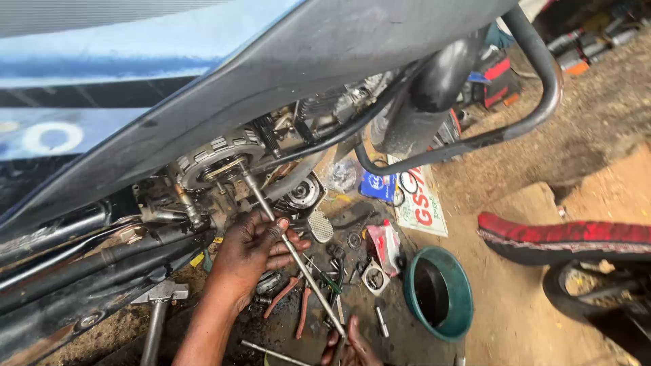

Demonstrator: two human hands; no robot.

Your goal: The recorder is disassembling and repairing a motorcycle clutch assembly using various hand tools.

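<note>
Steel, long and thin, the rod-like driver [293,252] runs on a slant from the clutch assembly [218,159] on the side of the motorcycle engine down to the lower edge of the view. It looks rigid and fairly light, a bare metal shaft that is likely slick with oil, so a firm grip near the lower end and a steadying pinch partway up the shaft seem the sound places to take it. The left hand [252,249] does the second of these, its fingers curled about the shaft just below the engine. The right hand [352,349], half cut off by the frame, is closed around the lower end. The clutch itself is a round toothed metal drum, heavy-looking and fixed in place. Below it, on the oily dirt floor, lie red-handled pliers [293,305], a green-handled screwdriver [325,279], a hammer [159,301] and small loose engine parts. Just right of these sits a small crumpled red and white packet [385,245]. Beyond it a flat white sign with red and green lettering [420,203] lies on the floor, a blue packet [377,186] overlapping its upper left corner. A round teal funnel-shaped basin [441,291] stands nearer, to the right of the tools.
</note>
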